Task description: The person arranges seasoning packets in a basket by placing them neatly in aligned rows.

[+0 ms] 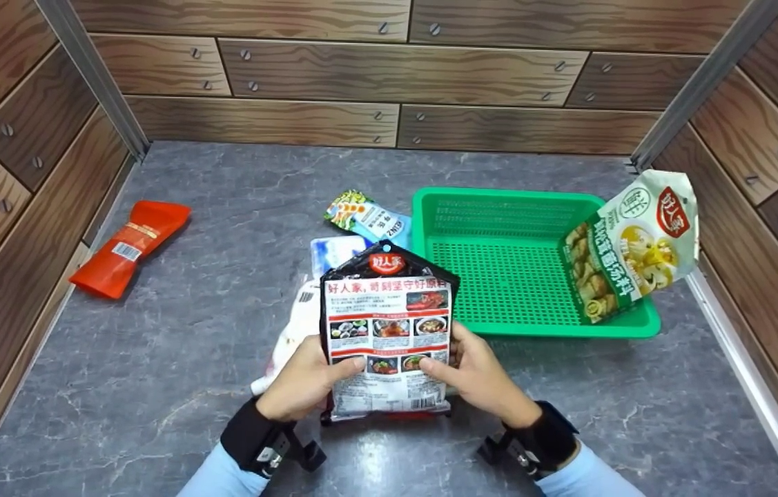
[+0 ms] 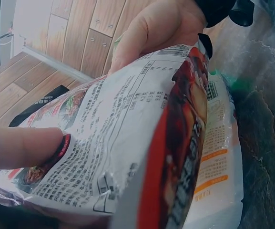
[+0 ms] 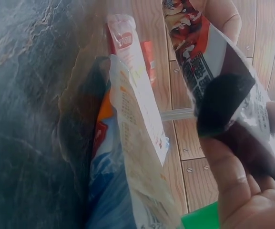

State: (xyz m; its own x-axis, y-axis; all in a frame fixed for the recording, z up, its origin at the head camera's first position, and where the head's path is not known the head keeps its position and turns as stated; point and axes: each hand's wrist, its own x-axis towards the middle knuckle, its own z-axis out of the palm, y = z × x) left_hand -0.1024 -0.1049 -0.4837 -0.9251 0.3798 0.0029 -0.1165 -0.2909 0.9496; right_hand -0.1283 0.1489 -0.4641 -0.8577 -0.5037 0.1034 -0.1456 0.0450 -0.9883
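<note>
A black seasoning packet (image 1: pixel 386 338) with a white printed back and small dish photos is gripped by both hands above the grey surface. My left hand (image 1: pixel 302 379) holds its left edge, thumb laid across the printed side. On the opposite edge my right hand (image 1: pixel 489 376) does the same, its fingers wrapped behind, as the right wrist view shows. Below and behind the held packet lie a white packet (image 1: pixel 292 338), partly hidden, a blue-and-white packet (image 1: pixel 335 254) and a blue Heinz packet (image 1: pixel 378 219) beside the basket.
A green plastic basket (image 1: pixel 537 330) stands at the right. Leaning on its right end is a green-and-white soup seasoning packet (image 1: pixel 637 248) that sticks out over the rim. Far left lies a red-orange packet (image 1: pixel 130 248). Wood-patterned walls (image 1: pixel 333 69) enclose the back and sides.
</note>
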